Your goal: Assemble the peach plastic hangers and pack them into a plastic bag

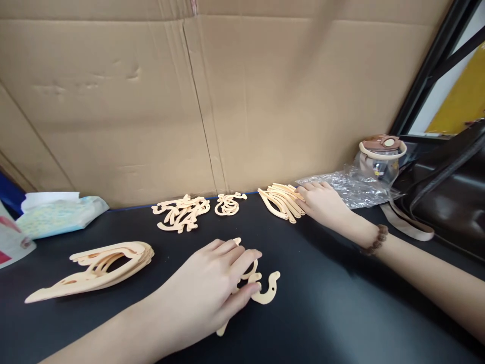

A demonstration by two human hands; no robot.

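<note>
My left hand (212, 283) reaches over several small cream flat pieces in the middle of the dark table, its fingers apart and partly covering them. The thumb is beside a hook-shaped piece (268, 293) with small holes. To the right, my right hand (326, 205), with a brown band on its wrist, has its fingers bent together round the right ends of a stack of long curved strips (282, 201); its grip is partly hidden. Left of that stack lie a small group of curled pieces (228, 205) and a tangled heap of curved pieces (182, 212).
Large pointed, looped pieces (102, 268) lie stacked at the left. Behind them is a tissue pack (62, 215). Brown cardboard (242, 101) walls off the back. Clear plastic wrap (341, 187), a lidded clear cup (381, 159) and a dark bag (447, 187) occupy the right side.
</note>
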